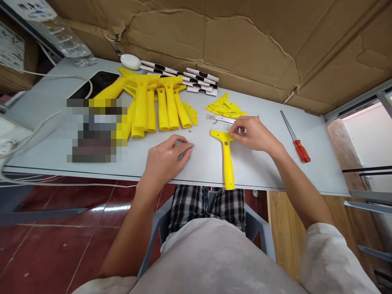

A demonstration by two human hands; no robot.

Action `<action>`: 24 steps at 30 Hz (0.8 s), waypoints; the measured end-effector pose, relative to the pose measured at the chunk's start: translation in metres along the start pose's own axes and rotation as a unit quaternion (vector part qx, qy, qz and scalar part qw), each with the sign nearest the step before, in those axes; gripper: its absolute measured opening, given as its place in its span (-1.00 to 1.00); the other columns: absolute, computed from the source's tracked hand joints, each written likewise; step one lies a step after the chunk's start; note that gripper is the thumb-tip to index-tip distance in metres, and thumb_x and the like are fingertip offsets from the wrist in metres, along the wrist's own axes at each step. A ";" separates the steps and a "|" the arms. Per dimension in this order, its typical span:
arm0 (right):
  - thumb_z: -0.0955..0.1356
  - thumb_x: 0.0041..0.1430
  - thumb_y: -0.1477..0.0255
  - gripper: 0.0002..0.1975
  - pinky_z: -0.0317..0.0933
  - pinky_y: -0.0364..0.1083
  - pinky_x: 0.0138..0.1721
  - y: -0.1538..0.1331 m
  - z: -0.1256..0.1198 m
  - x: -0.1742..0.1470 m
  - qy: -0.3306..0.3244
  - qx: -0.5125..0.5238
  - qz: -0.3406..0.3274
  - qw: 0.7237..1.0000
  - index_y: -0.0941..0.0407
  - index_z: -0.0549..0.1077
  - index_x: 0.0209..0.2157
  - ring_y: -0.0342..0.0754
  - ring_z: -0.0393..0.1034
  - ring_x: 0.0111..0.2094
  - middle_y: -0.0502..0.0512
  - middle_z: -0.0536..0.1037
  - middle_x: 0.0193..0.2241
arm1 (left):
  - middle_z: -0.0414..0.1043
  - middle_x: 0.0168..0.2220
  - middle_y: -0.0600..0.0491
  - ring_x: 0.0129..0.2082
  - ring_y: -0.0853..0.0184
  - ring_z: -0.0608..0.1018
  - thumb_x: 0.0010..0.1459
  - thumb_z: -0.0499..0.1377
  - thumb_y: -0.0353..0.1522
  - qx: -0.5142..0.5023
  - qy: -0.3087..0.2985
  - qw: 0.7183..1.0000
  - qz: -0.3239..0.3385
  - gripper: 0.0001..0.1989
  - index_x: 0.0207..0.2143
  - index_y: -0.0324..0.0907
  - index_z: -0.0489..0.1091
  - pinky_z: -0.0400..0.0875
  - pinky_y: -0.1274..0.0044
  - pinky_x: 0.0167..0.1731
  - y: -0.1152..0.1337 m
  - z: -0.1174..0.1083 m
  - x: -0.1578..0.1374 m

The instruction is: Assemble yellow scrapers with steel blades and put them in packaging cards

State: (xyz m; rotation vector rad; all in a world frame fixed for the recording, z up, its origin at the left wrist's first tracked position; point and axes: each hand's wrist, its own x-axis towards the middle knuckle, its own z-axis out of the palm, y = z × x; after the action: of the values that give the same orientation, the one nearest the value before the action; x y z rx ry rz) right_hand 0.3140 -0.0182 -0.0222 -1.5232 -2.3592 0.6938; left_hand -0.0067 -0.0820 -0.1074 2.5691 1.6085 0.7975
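Note:
A yellow plastic scraper handle (pixel 227 163) lies on the table in front of me, its lower end at the front edge. My right hand (pixel 254 132) has thumb and fingertips closed at the right end of its head. Small metal pieces (pixel 244 131) show partly beneath those fingers. My left hand (pixel 167 159) rests on the table to the left, thumb and forefinger tips close together; whatever may be between them is too small to see. Just beyond it lies a tiny metal part (pixel 190 131). Behind the right hand is a flat metal plate (pixel 222 119).
Several yellow scraper handles (pixel 141 104) are piled at the back left. Flat yellow pieces (pixel 225 107) lie mid-table, near white-and-black strips (pixel 202 77). A red-handled screwdriver (pixel 301 151) is at right. A bottle (pixel 72 45) and cables stand left; cardboard (pixel 245 49) walls the back.

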 end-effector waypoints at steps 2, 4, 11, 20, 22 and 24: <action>0.37 0.28 0.43 -0.80 0.13 -0.14 -0.04 -0.007 0.005 0.013 -0.027 -0.007 -0.009 1.000 0.21 0.65 -0.23 -0.18 0.35 -0.21 0.12 0.63 -0.17 | 0.71 0.04 -0.03 -0.23 0.22 0.72 0.51 0.17 -0.26 -0.003 -0.005 1.000 -0.004 -0.69 -0.02 -0.06 0.75 0.51 0.39 -0.30 0.001 -0.001 0.000; 0.38 0.31 0.40 -0.78 0.13 -0.13 -0.03 -0.011 0.010 0.023 -0.045 -0.014 -0.014 0.999 0.20 0.67 -0.20 -0.15 0.37 -0.16 0.14 0.63 -0.14 | 0.71 0.04 -0.03 -0.24 0.23 0.72 0.52 0.16 -0.25 -0.006 -0.012 1.000 -0.010 -0.68 -0.02 -0.05 0.75 0.51 0.39 -0.31 0.002 -0.002 0.001; 0.37 0.37 0.35 -0.76 0.15 -0.09 0.08 -0.011 0.017 0.035 -0.063 -0.026 -0.035 0.997 0.18 0.66 -0.16 -0.11 0.37 -0.07 0.15 0.60 -0.08 | 0.72 0.05 -0.03 -0.21 0.21 0.74 0.51 0.16 -0.26 -0.014 -0.024 0.999 -0.020 -0.69 -0.02 -0.04 0.74 0.53 0.40 -0.31 0.004 -0.005 0.001; 0.37 0.37 0.37 -0.77 0.15 -0.11 0.06 -0.016 0.018 0.036 -0.075 -0.035 -0.006 0.997 0.18 0.67 -0.16 -0.12 0.37 -0.08 0.15 0.60 -0.06 | 0.72 0.05 -0.02 -0.23 0.23 0.73 0.51 0.17 -0.29 -0.014 -0.019 1.000 -0.013 -0.71 -0.05 -0.05 0.73 0.48 0.42 -0.34 0.005 -0.007 0.001; 0.38 0.37 0.36 -0.77 0.14 -0.11 0.05 -0.014 0.018 0.036 -0.072 -0.032 -0.012 0.997 0.18 0.67 -0.16 -0.12 0.36 -0.09 0.16 0.60 -0.05 | 0.72 0.04 -0.01 -0.23 0.23 0.74 0.51 0.17 -0.29 -0.013 -0.016 1.000 -0.009 -0.71 -0.05 -0.05 0.73 0.49 0.42 -0.34 0.004 -0.006 0.001; 0.38 0.36 0.35 -0.76 0.13 -0.11 0.05 -0.012 0.018 0.036 -0.070 -0.030 -0.019 0.997 0.18 0.67 -0.16 -0.12 0.36 -0.09 0.16 0.60 -0.05 | 0.72 0.04 -0.01 -0.23 0.23 0.74 0.51 0.16 -0.29 -0.013 -0.017 1.000 -0.009 -0.71 -0.04 -0.05 0.73 0.50 0.41 -0.33 0.004 -0.006 0.001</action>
State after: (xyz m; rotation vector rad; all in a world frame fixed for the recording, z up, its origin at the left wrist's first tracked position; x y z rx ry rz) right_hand 0.2809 0.0059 -0.0334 -1.4937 -2.5262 0.7507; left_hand -0.0056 -0.0849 -0.1003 2.5323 1.5977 0.7644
